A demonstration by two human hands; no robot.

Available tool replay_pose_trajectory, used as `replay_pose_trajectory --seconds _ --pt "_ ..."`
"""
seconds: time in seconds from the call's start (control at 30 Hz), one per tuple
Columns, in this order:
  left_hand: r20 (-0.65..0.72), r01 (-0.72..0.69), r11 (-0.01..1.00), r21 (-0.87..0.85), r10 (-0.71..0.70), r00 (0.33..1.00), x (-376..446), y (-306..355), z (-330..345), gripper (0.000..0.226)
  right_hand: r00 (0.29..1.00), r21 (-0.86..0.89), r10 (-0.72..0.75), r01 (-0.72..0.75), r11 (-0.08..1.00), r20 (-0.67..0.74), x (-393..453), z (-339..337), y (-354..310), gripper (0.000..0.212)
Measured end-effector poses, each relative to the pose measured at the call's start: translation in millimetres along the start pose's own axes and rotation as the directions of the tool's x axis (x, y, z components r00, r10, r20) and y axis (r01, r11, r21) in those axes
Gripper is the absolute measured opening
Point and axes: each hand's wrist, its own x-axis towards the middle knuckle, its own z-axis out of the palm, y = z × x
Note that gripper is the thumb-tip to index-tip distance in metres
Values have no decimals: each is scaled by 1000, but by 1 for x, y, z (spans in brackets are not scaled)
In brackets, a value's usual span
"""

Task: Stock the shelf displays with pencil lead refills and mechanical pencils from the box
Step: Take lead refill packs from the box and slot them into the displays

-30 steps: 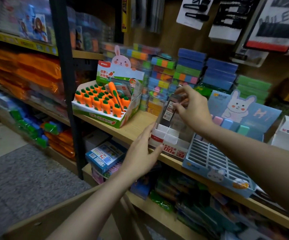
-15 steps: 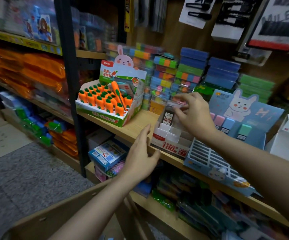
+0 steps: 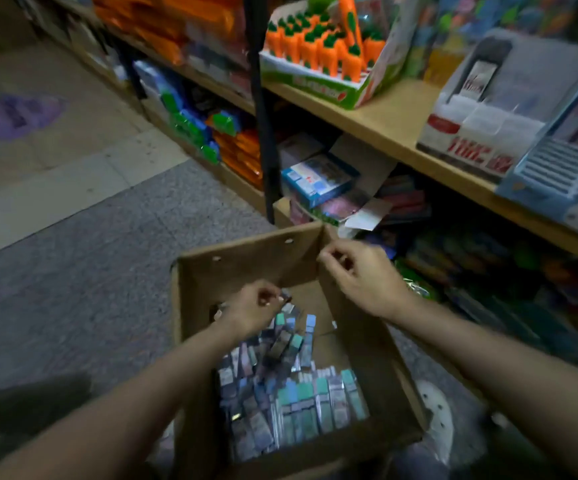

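An open cardboard box (image 3: pixel 246 252) stands on the floor below me, holding several small packs of lead refills and pencils (image 3: pixel 301 400) in blue, green and grey. My left hand (image 3: pixel 254 306) is inside the box at the top of the pile, its fingertips pinching a small dark pack (image 3: pixel 286 300); blur hides the detail. Over the box's far right corner, my right hand (image 3: pixel 363 277) hovers with loosely curled fingers and nothing visible in it. The white and red refill display tray (image 3: pixel 471 136) sits on the wooden shelf (image 3: pixel 377 112) at upper right, with one refill (image 3: pixel 481 79) standing in it.
A carrot-shaped item display (image 3: pixel 322 53) stands left of the tray, and a blue slotted display (image 3: pixel 564 168) right of it. A black shelf post (image 3: pixel 263 133) rises behind the box. Lower shelves are packed with goods. A white shoe (image 3: pixel 433 417) is beside the box.
My view has dropped from the shelf to the box. Both hands left the display tray and came down; the left one now reaches into the packs, and the refill stays in the tray.
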Motion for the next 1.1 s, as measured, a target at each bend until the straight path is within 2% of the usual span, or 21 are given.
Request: replay_pose_trajectory --seconds 0.07,0.17,0.27,0.37,0.53,0.7,0.8,0.97,1.1 --pt "-76 178 983 -36 -181 981 -11 -46 14 14 971 57 201 -210 976 130 -11 42 19 14" --pt "-98 307 949 -71 -313 945 -23 -86 34 13 866 99 439 -472 876 239 -30 94 44 17" --pt "-71 320 944 -84 -326 943 -16 -103 52 17 778 98 570 -610 786 264 -43 134 66 17" --pt "-62 293 956 -32 -295 954 -2 -110 68 28 694 27 664 -697 717 280 -47 168 85 31" --pt "-107 239 967 91 -229 967 22 -122 87 41 673 -80 708 -710 699 213 -46 207 100 53" --pt "-137 246 951 189 -222 965 33 -130 100 37 646 -26 746 -753 657 160 -40 231 106 71" --pt "-171 234 947 222 -199 965 38 -130 105 40 642 33 756 -765 644 127 -38 236 114 67" --pt "-222 202 951 233 -150 964 40 -127 114 43 636 72 757 -771 633 150 -37 241 121 54" --pt "-252 181 961 211 -126 960 41 -131 114 43 627 78 761 -778 624 170 -33 240 127 56"
